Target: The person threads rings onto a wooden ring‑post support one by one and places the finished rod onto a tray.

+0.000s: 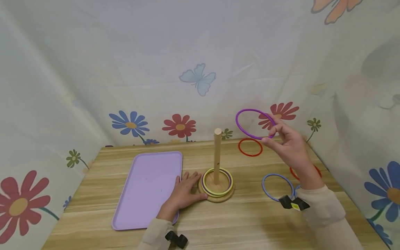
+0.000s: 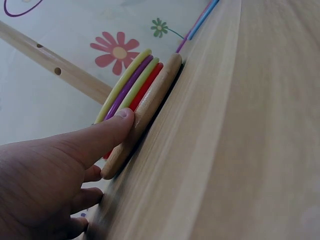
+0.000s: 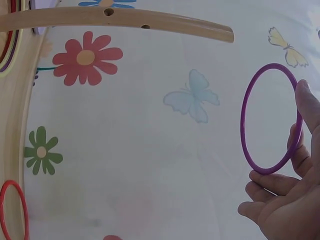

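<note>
"Purple ring (image 3: 243,120): where is it, and what surrounds it?"

"Up in the air in the right hand (image 1: 292,146), to the right of the stand and apart from it. Behind everything hangs a pale cloth backdrop (image 1: 140,45), lightly creased, printed with flowers and butterflies."

"And the surface?"

"It's a wood-grained bench (image 1: 243,215), with a lilac tray (image 1: 145,191) on its left side."

"How are the arms posed?"

"Both reach in from the near side in pale sleeves (image 1: 325,208). The right one is raised, the hand turned inward, its fingers pinching the ring's right side against the thumb; the ring tilts. The left hand (image 1: 184,192) lies low between tray and stand, fingers stretched forward and slightly spread, its thumb touching the wooden base (image 1: 219,199)."

"What does the stand (image 1: 217,156) carry?"

"Rings round the foot of its upright peg. The left wrist view shows yellow (image 2: 120,83), purple, yellow, then red lowest."

"Any loose ones?"

"Yes: a blue ring (image 1: 263,185) right of the stand, another blue and a red partly hidden by the right wrist, and a red ring (image 1: 251,155) near the far edge."
</note>
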A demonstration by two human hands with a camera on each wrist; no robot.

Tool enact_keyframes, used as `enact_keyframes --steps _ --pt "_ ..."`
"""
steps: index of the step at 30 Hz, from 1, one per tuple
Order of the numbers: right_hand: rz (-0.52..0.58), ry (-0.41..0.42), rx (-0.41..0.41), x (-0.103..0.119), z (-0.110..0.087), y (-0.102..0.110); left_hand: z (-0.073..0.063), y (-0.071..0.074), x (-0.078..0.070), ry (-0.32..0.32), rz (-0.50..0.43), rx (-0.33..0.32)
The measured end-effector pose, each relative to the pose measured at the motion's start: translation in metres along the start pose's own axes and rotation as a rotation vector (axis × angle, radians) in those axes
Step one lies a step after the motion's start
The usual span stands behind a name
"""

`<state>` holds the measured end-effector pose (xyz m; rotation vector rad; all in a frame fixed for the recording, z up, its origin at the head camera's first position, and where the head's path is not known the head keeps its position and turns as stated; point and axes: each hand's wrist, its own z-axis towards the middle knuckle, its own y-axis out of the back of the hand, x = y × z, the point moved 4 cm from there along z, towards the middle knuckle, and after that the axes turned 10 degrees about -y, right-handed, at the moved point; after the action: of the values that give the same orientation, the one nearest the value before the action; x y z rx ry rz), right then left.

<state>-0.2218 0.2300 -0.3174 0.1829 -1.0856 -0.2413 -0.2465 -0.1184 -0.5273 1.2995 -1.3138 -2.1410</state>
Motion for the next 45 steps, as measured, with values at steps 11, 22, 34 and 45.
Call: enact_keyframes --steps 11,22,34,45 --pt "0.008 0.060 0.049 0.010 0.007 -0.016 -0.001 0.000 0.000 0.005 -0.008 0.003" --pt "0.009 0.096 0.118 0.022 0.016 -0.036 0.000 0.001 0.002 0.012 0.005 0.008" --pt "-0.002 0.081 0.180 0.019 0.014 -0.052 0.000 0.002 0.000 0.003 -0.004 -0.004" --pt "-0.043 0.086 0.176 0.007 0.009 -0.062 0.000 0.002 -0.001 -0.005 -0.002 -0.003"
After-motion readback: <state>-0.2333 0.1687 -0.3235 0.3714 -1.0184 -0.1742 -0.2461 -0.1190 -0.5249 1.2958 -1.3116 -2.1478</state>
